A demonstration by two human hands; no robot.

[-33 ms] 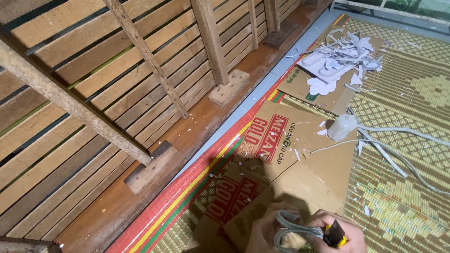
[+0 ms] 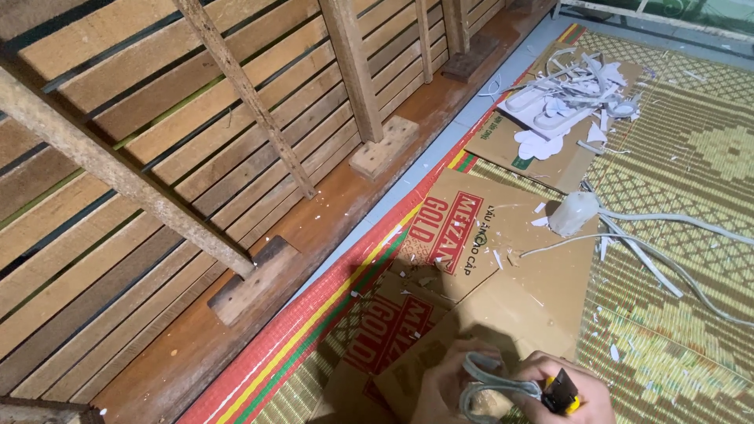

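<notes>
At the bottom edge, my left hand (image 2: 441, 383) pinches a looped grey-white strip (image 2: 481, 378) over a flattened brown cardboard sheet (image 2: 542, 290). My right hand (image 2: 580, 392) is just to the right of it, closed around a yellow and black utility knife (image 2: 562, 396) whose tip meets the strip. Both hands are cut off by the frame edge. Small white chips lie scattered on the cardboard around them.
A woven green-and-tan mat (image 2: 691, 180) with a red striped border covers the floor. A white lump (image 2: 572, 213) with long pale strips (image 2: 667, 259) lies to the right. A heap of white scraps (image 2: 569, 98) sits on more cardboard farther back. A slatted wooden frame (image 2: 157, 157) fills the left.
</notes>
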